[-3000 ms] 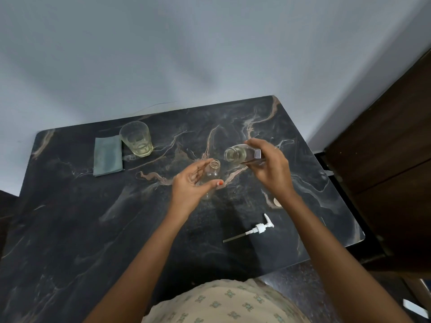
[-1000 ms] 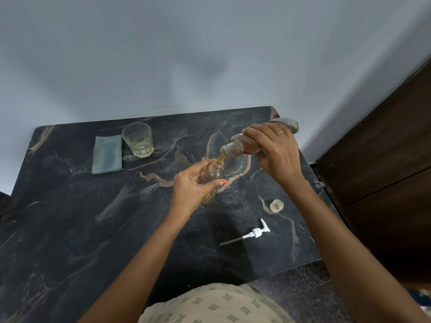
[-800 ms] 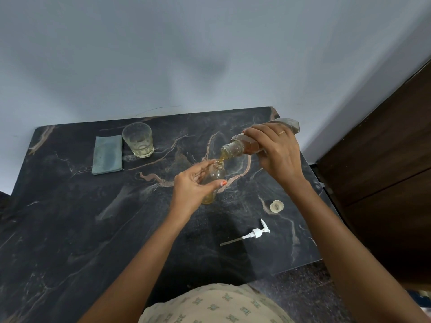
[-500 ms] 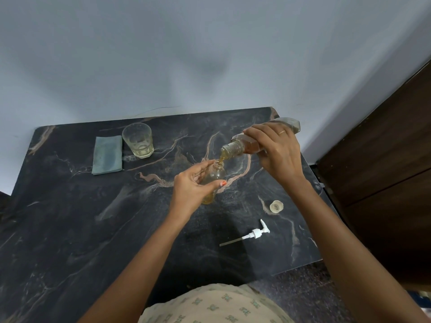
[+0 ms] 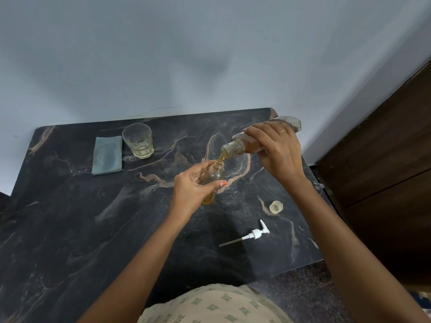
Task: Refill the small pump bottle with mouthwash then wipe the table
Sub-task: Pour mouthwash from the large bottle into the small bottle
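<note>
Head view: the left hand point(image 5: 191, 190) is gripping the small pump bottle point(image 5: 215, 177), fingers and thumb curled round its body, and is holding it near the middle of the bench point(image 5: 93, 229) with its open neck pointing up and slightly to the far right. Whether its base is resting on the bench cannot be told, since the hand is covering it. The right hand point(image 5: 277, 152) is clamping the mouthwash bottle point(image 5: 235, 147), which is tipped so that its long axis is running from far right down to near left, placing its mouth just above and to the right of the small neck. An amber stream is passing between the two openings, and amber liquid is collecting at the bottom of the small bottle; the fill is judged to be at an early stage. The narrow neck is the controlling factor: any drift of either hand is likely to be spilling liquid onto the bench. The pump head point(image 5: 254, 234) is lying on its side by the near right edge, tube pointing left, nearer the right arm, with the cap point(image 5: 276, 207) just beyond it. The folded cloth point(image 5: 107, 155) is lying at the far left just beside a glass point(image 5: 138, 141), nearer the left hand.
</note>
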Demonstrator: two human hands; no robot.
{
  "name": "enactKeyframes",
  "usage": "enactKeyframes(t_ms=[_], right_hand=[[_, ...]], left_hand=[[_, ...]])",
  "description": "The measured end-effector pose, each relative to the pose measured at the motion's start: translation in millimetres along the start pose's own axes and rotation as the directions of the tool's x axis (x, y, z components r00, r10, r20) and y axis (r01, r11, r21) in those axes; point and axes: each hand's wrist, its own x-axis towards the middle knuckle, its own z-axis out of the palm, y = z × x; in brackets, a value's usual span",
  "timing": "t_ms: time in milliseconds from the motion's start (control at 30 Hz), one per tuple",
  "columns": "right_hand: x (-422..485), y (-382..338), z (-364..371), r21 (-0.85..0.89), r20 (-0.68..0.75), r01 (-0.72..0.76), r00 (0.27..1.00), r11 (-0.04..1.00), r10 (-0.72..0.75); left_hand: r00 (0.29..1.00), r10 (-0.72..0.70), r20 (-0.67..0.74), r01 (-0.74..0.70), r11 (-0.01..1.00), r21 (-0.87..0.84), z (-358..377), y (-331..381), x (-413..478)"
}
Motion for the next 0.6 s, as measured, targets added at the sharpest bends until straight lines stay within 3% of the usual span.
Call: enactKeyframes(t_ms=[600], right_hand=[[3.6,1.1,-4.7,-0.016,0.009,0.019,1.000,1.000,-0.019]], left_hand=[[1.000,-0.006,-0.003,0.006,1.000,-0.028,-0.4,3.8,-0.7]])
